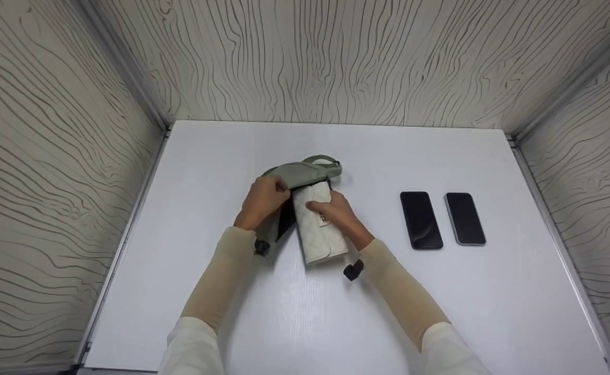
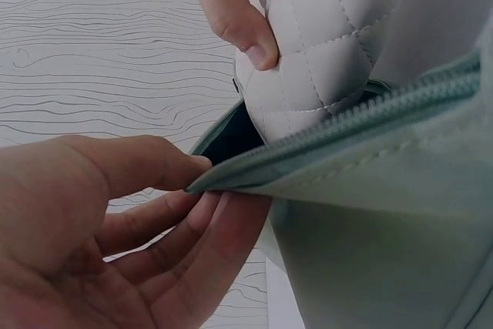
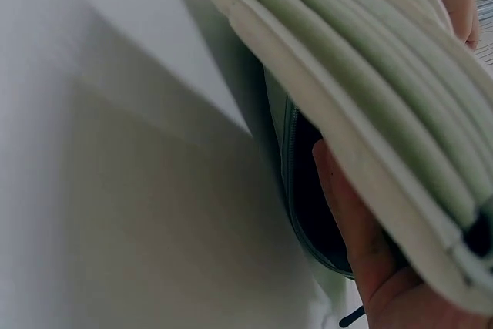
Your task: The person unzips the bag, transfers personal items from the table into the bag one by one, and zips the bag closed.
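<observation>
A sage-green zippered bag lies on the table with its zip undone and its dark inside showing. My left hand pinches the zippered edge of its opening between thumb and fingers, seen closely in the left wrist view. A white quilted wallet with a gold-coloured clasp is gripped by my right hand, thumb on top and fingers beneath. The wallet's far end is at the bag's mouth, partly inside it. In the right wrist view, several layered folds of the wallet show above the right-hand fingers.
Two dark-screened phones, one black and one with a silvery edge, lie side by side to the right on the white table. Wood-patterned panels enclose the table at the back and sides.
</observation>
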`<action>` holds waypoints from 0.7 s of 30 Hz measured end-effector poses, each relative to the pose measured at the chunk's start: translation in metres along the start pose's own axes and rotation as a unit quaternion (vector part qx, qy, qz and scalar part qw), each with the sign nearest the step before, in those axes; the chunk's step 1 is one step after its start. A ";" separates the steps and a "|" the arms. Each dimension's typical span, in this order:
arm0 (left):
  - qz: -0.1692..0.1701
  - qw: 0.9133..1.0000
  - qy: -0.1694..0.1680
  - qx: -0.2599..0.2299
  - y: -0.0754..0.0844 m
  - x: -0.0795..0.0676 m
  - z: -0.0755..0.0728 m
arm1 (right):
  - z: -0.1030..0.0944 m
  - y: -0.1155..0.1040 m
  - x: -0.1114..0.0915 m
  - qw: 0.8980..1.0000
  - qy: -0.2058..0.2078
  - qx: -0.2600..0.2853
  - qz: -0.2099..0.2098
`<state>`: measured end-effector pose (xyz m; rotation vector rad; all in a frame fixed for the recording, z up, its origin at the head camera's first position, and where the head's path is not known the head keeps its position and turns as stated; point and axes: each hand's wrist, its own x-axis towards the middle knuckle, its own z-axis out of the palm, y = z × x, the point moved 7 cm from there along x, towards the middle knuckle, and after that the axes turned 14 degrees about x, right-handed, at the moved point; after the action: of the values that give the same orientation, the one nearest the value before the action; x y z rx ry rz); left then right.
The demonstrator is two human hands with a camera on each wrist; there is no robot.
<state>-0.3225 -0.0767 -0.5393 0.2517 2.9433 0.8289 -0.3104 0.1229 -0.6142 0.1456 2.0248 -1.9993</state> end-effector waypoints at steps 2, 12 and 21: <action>0.002 1.000 0.000 -0.001 0.000 0.000 0.000 | 0.002 0.000 0.000 1.000 -0.008 0.005 0.003; 0.011 1.000 0.001 0.000 0.001 -0.001 -0.001 | 0.009 0.000 0.001 0.999 -0.033 0.005 0.007; 0.018 1.000 0.013 0.004 0.001 -0.003 -0.002 | 0.012 0.002 0.004 0.998 -0.047 0.028 0.015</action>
<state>-0.3193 -0.0772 -0.5366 0.2984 2.9758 0.8332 -0.3121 0.1106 -0.6173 0.0932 1.8996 -2.0061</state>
